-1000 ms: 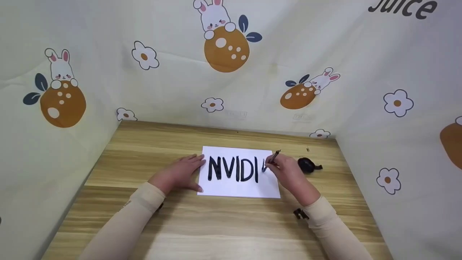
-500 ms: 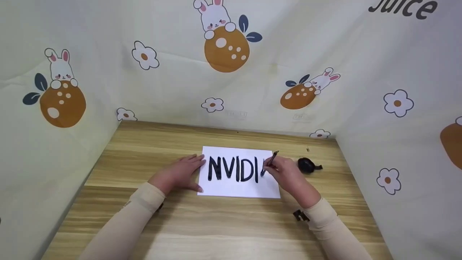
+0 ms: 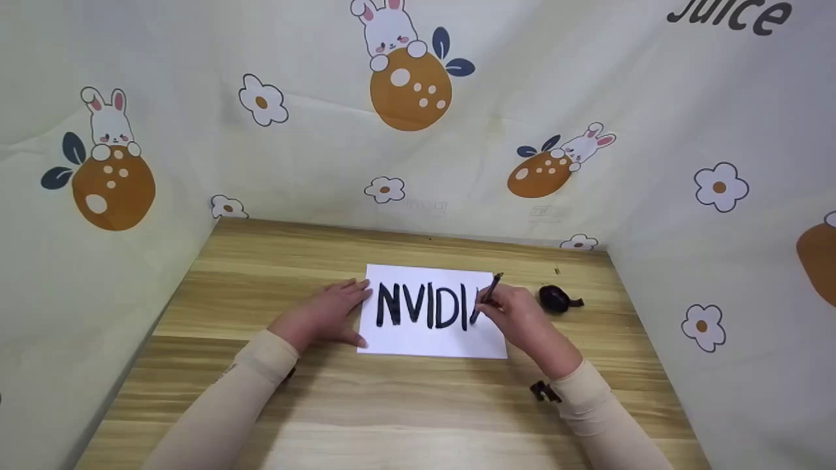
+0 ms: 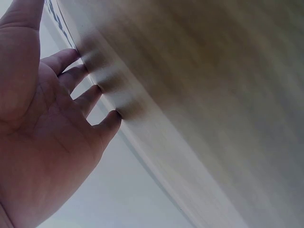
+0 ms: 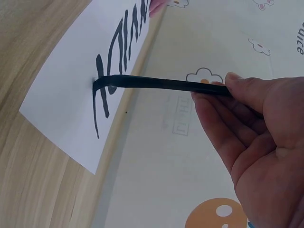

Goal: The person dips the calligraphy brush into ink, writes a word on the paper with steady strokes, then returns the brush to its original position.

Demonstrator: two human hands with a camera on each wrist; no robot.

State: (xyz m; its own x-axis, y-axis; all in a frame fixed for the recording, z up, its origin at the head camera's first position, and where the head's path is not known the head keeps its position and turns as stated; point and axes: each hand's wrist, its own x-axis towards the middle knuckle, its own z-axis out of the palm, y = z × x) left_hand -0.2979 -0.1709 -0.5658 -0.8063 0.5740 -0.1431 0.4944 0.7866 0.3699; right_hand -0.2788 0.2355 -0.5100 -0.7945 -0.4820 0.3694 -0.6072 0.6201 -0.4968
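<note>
A white sheet of paper (image 3: 424,343) lies on the wooden table, with the thick black letters NVIDI (image 3: 415,305) and a slanted stroke to their right. My left hand (image 3: 323,314) rests at the sheet's left edge, fingers spread and fingertips on the paper. Between thumb and fingers, my right hand (image 3: 526,320) pinches a slim black brush (image 5: 161,83). Its dark tip meets the paper at the lower end of the slanted stroke, seen in the right wrist view. In the head view, the right fingers partly hide that stroke.
A small round black dish-like item (image 3: 555,299) with a stubby handle stands right of the right hand. A tiny dark speck (image 3: 557,270) lies behind it. Patterned cloth (image 3: 313,150) with rabbits and flowers walls the table at the back and sides.
My right hand has drawn the brush slightly down and left, lengthening the slanted stroke beside the last I. The left hand and the sheet have stayed in place.
</note>
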